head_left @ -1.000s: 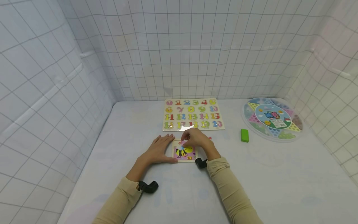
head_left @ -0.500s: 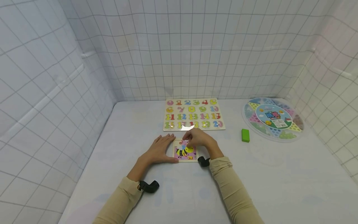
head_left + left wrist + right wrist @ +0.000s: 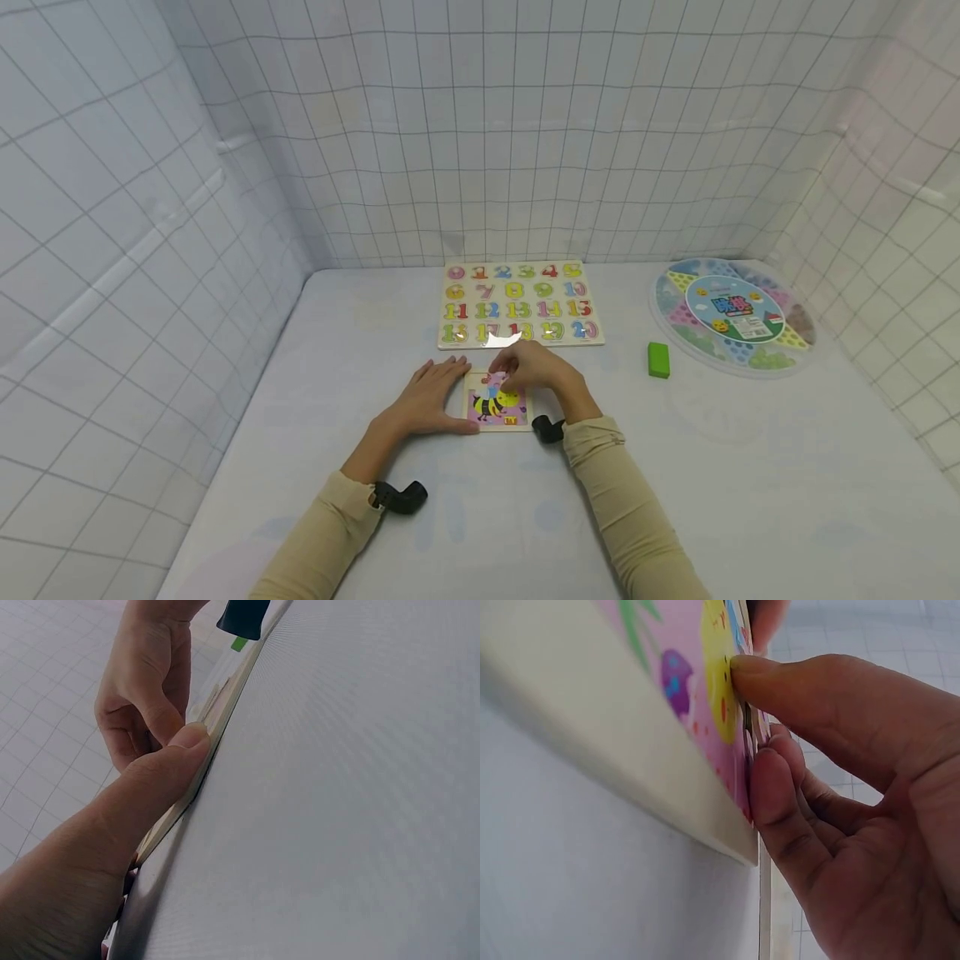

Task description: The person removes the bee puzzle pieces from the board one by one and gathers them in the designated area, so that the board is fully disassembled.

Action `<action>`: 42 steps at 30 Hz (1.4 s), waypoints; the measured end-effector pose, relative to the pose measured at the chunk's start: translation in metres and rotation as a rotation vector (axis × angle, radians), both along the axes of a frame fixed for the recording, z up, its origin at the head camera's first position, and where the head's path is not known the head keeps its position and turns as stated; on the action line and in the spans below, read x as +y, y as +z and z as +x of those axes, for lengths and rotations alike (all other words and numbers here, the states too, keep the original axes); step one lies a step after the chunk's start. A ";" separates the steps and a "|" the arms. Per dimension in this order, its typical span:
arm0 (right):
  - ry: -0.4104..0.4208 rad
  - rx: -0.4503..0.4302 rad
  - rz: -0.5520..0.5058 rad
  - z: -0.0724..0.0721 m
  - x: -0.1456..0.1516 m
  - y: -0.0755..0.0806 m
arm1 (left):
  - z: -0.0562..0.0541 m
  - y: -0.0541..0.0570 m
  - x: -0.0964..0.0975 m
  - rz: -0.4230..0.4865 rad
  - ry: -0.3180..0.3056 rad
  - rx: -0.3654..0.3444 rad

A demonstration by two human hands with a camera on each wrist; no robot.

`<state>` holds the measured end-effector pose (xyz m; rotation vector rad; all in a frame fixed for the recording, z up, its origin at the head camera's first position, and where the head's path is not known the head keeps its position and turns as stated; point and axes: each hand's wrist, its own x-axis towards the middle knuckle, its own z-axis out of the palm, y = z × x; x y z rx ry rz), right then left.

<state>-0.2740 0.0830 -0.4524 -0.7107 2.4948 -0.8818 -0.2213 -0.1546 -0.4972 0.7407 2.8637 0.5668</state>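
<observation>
A small square wooden jigsaw puzzle [image 3: 489,408] with a cartoon bee on pink lies flat on the table. My left hand [image 3: 427,404] is spread along its left side, and the thumb rests on the near left corner of the frame. Over the upper right part of the puzzle, my right hand [image 3: 531,368] pinches a puzzle piece between thumb and curled fingers. In the right wrist view the thumb [image 3: 761,675] touches the bee's yellow face [image 3: 718,697]. The fingers cover the puzzle's far right corner. The left wrist view shows a thin edge standing slightly above the frame [image 3: 217,739].
Just beyond the puzzle lies a wooden number board [image 3: 517,304] with glossy film. To the right are a green block [image 3: 658,360] and a round star-patterned game board [image 3: 678,312] in clear plastic. White gridded cloth walls [image 3: 510,150] enclose the back and sides.
The right hand has shifted slightly to the right over the puzzle, and more of the bee picture shows below its fingers. The left hand keeps its place along the frame.
</observation>
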 end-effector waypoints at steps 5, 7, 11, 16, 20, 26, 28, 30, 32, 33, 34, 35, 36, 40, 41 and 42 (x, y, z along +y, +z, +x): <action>-0.008 0.008 0.010 0.000 -0.001 0.000 | 0.000 -0.001 0.001 0.005 0.003 0.000; -0.006 0.014 0.009 -0.001 -0.001 0.000 | 0.000 -0.001 0.001 0.004 0.002 0.004; -0.004 0.015 -0.003 -0.001 -0.001 0.000 | -0.001 -0.001 0.001 -0.006 0.003 0.002; -0.012 0.010 -0.016 -0.002 0.000 -0.003 | 0.000 -0.001 0.000 -0.006 -0.004 0.004; -0.014 0.010 -0.018 -0.003 0.001 -0.004 | 0.001 0.001 0.001 -0.001 -0.005 0.002; -0.008 0.014 -0.024 -0.004 0.002 -0.005 | 0.001 0.002 0.001 -0.002 0.002 -0.008; -0.005 0.014 -0.026 -0.005 0.002 -0.005 | 0.000 0.002 0.001 -0.005 0.002 -0.009; -0.007 0.008 -0.029 -0.005 0.003 -0.005 | 0.000 0.002 0.002 -0.006 0.001 -0.009; -0.011 -0.002 -0.037 -0.005 0.004 -0.004 | 0.000 0.002 0.002 -0.004 -0.001 -0.006; -0.013 -0.006 -0.042 -0.005 0.004 -0.004 | 0.000 0.003 0.002 -0.002 -0.003 -0.004; -0.015 -0.011 -0.046 -0.005 0.005 -0.004 | 0.000 0.003 0.002 -0.001 -0.004 -0.002; -0.015 -0.013 -0.048 -0.005 0.005 -0.004 | 0.000 0.003 0.002 0.000 -0.005 -0.001; -0.013 -0.015 -0.050 -0.004 0.006 -0.003 | 0.000 0.003 0.002 -0.001 -0.007 0.001; -0.006 -0.002 -0.040 -0.003 0.010 0.000 | 0.001 0.004 0.002 -0.003 -0.009 -0.005; -0.006 0.005 -0.039 -0.003 0.012 0.002 | 0.001 0.004 0.002 -0.004 -0.008 -0.008; -0.010 0.010 -0.041 -0.003 0.015 0.003 | 0.001 0.005 0.001 -0.004 -0.008 -0.011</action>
